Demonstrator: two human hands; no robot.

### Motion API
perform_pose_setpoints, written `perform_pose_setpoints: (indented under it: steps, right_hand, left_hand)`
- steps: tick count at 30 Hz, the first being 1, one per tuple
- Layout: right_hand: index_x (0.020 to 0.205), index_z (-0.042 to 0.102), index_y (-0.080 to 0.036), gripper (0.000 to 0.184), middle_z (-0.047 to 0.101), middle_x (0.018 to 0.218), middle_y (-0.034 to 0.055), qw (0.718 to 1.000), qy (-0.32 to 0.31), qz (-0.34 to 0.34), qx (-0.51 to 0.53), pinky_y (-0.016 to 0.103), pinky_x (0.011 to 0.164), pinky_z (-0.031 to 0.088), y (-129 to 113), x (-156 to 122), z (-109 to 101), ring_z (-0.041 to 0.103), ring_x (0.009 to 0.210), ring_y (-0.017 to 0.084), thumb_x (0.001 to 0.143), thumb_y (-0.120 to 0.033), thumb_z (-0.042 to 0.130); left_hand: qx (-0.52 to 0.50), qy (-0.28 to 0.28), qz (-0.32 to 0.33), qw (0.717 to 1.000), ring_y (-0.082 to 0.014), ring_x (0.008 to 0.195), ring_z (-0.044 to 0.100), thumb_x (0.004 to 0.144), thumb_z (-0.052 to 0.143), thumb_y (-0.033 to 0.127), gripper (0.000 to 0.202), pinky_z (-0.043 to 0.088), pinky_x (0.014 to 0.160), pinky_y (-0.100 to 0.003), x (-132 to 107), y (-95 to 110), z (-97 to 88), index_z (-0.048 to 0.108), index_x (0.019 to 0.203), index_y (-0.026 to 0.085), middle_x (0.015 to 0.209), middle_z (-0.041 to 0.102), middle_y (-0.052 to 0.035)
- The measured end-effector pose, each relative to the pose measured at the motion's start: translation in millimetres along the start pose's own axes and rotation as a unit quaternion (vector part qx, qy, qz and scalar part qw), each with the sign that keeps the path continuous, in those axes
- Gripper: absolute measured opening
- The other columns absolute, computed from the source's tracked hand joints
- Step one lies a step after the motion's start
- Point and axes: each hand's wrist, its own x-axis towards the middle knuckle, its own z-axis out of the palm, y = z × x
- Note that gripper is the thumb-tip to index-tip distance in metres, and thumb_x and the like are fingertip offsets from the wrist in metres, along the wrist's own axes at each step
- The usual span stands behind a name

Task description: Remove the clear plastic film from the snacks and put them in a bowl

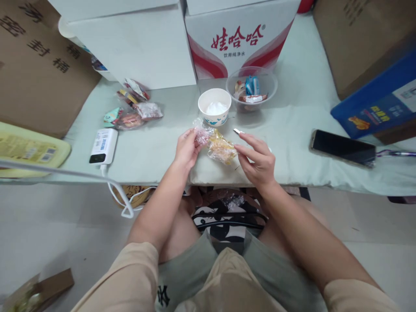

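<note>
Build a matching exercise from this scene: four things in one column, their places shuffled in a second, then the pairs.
Things:
1. packet
2. phone
3. power bank
4. bowl

Places:
A. lying flat on the right of the table
B. pinched between the left hand and right hand
C. in front of the red-and-white box, with wrapped sweets in it
D. on the left of the table

Pairs: 1-B, 2-A, 3-D, 4-C
</note>
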Motion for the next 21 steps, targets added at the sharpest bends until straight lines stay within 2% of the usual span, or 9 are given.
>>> perform_pose_setpoints:
  steps: [3, 6, 9, 12, 14, 15, 17, 19, 21]
  right_hand:
    - [0.08, 0.073, -0.028, 0.025, 0.077, 0.106, 0.007, 0.999, -0.018, -0.037, 0.037, 0.048, 0.09, 0.053, -7.4, -3.8, -8.3, 0.071, 0.103, 0.027, 0.087, -0.026, 0.049]
    - [0.071, 0.067, -0.025, 0.021, 0.078, 0.087, 0.0021, 0.98, -0.148, -0.118, 0.067, 0.044, 0.088, 0.048, -9.2, -9.1, -11.5, 0.072, 0.095, 0.025, 0.08, -0.02, 0.049]
    - [0.075, 0.07, -0.024, 0.021, 0.08, 0.094, 0.0, 0.945, -0.297, -0.134, 0.026, 0.048, 0.098, 0.038, -6.1, -13.7, -8.7, 0.066, 0.117, 0.029, 0.079, -0.019, 0.05]
    - [0.092, 0.075, -0.025, 0.026, 0.079, 0.1, 0.002, 0.929, -0.355, -0.107, -0.012, 0.051, 0.103, 0.03, -2.8, -15.9, -4.1, 0.059, 0.125, 0.031, 0.088, -0.022, 0.049]
    - [0.105, 0.075, -0.025, 0.03, 0.078, 0.102, 0.0043, 0.931, -0.351, -0.091, -0.034, 0.051, 0.103, 0.03, -2.1, -16.4, -0.9, 0.058, 0.124, 0.031, 0.094, -0.025, 0.047]
    - [0.109, 0.074, -0.026, 0.031, 0.077, 0.103, 0.0056, 0.932, -0.348, -0.086, -0.047, 0.05, 0.101, 0.031, -2.3, -16.7, 0.9, 0.058, 0.122, 0.03, 0.096, -0.027, 0.047]
    - [0.111, 0.075, -0.027, 0.03, 0.074, 0.108, 0.0089, 0.931, -0.346, -0.083, -0.081, 0.049, 0.099, 0.033, -3.8, -17.8, 5.2, 0.057, 0.117, 0.031, 0.097, -0.029, 0.049]
    - [0.107, 0.077, -0.028, 0.027, 0.069, 0.118, 0.0118, 0.928, -0.341, -0.095, -0.116, 0.051, 0.1, 0.033, -5.9, -19.7, 10.1, 0.053, 0.122, 0.033, 0.095, -0.028, 0.052]
    - [0.106, 0.077, -0.029, 0.027, 0.064, 0.131, 0.0115, 0.927, -0.331, -0.117, -0.133, 0.056, 0.107, 0.029, -7.5, -21.7, 14.6, 0.044, 0.134, 0.036, 0.093, -0.023, 0.054]
  left_hand:
    - [0.003, 0.002, 0.014, 1.0, -0.0121, 0.068, 0.069, 0.082, 0.073, 0.033, 0.016, 0.056, 0.064, -0.022, 5.6, -0.7, -0.7, 0.065, 0.082, 0.019, 0.075, 0.073, -0.0005]
    - [0.006, -0.025, 0.039, 0.999, -0.0131, 0.071, 0.069, 0.08, 0.075, 0.035, 0.019, 0.056, 0.07, -0.025, 11.1, -2.6, 0.8, 0.066, 0.082, 0.018, 0.078, 0.073, -0.0025]
    - [0.011, -0.036, 0.051, 0.998, -0.0149, 0.078, 0.068, 0.079, 0.075, 0.04, 0.023, 0.055, 0.074, -0.027, 15.7, -2.6, 1.2, 0.066, 0.085, 0.019, 0.086, 0.073, -0.0044]
    - [0.046, 0.041, 0.107, 0.992, -0.0136, 0.084, 0.065, 0.082, 0.071, 0.04, 0.02, 0.05, 0.074, -0.024, 12.5, 2.7, -5.3, 0.062, 0.086, 0.022, 0.09, 0.07, -0.0019]
    - [0.118, 0.118, 0.181, 0.969, -0.0117, 0.075, 0.059, 0.082, 0.07, 0.037, 0.02, 0.045, 0.069, -0.023, 2.5, 7.5, -11.6, 0.056, 0.077, 0.023, 0.08, 0.063, 0.0016]
    - [0.174, 0.131, 0.209, 0.953, -0.0116, 0.068, 0.053, 0.081, 0.071, 0.036, 0.026, 0.041, 0.065, -0.023, -4.6, 9.3, -13.9, 0.051, 0.07, 0.022, 0.07, 0.056, 0.0029]
    - [0.306, 0.037, 0.201, 0.93, -0.0121, 0.06, 0.044, 0.079, 0.073, 0.039, 0.037, 0.035, 0.059, -0.025, -20.4, 10.7, -14.7, 0.046, 0.06, 0.022, 0.058, 0.046, 0.0038]
    - [0.402, -0.062, 0.158, 0.9, -0.0122, 0.057, 0.041, 0.074, 0.077, 0.04, 0.035, 0.032, 0.057, -0.027, -33.8, 8.6, -10.7, 0.05, 0.062, 0.022, 0.057, 0.048, 0.0045]
    - [0.459, -0.085, 0.156, 0.871, -0.0123, 0.056, 0.04, 0.07, 0.08, 0.038, 0.033, 0.03, 0.057, -0.027, -40.6, 4.8, -5.3, 0.051, 0.064, 0.022, 0.057, 0.05, 0.005]
